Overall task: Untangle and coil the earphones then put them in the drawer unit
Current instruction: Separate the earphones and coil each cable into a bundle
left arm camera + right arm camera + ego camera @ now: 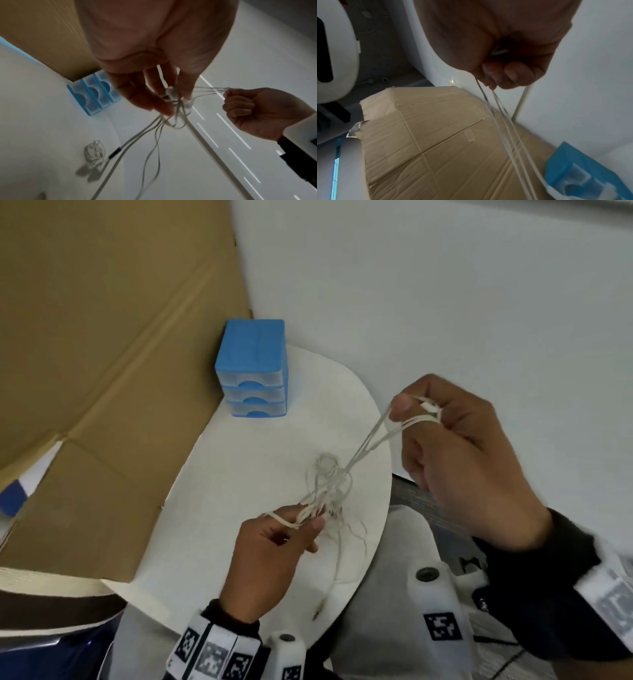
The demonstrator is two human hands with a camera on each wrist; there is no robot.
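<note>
White earphones point(330, 486) hang in a tangle above the round white table point(239, 474). My left hand point(305, 520) pinches a bunch of their loops low over the table, seen close in the left wrist view point(173, 102). My right hand point(411, 409), raised to the right, pinches several strands point(505, 128) that run taut down to the tangle. Loose cable ends point(342, 563) dangle below my left hand. A second small bundle of white cable point(94, 150) lies on the table. The blue drawer unit point(251, 368) stands at the table's far edge, its three clear drawers closed.
A large flattened cardboard sheet point(102, 354) leans on the left, right behind the drawer unit. A white wall point(445, 285) stands beyond the table. White equipment with marker tags point(442, 611) sits low on the right, off the table's edge.
</note>
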